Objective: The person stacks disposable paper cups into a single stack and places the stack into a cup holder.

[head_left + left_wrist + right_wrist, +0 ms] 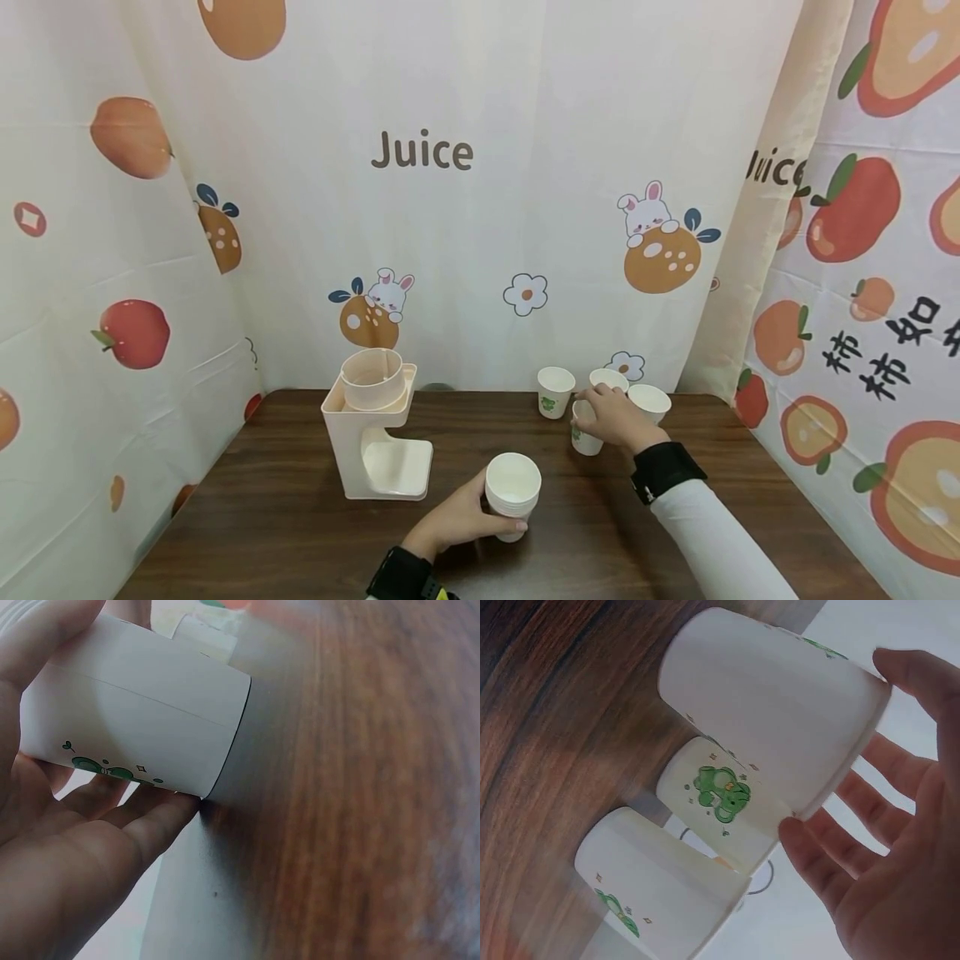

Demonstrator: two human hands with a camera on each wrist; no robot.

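The left hand (pixel 459 520) grips a mouth-up stack (pixel 513 485) round its side. Beyond and to the right, the right hand (pixel 624 420) pinches an upright cup (pixel 586 441) across its rim, just this side of three more cups (pixel 556 390).

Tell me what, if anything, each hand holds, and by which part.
The left hand grips a cup stack around its side. The right hand touches the front cup of four at its rim; whether it grips cannot be told.
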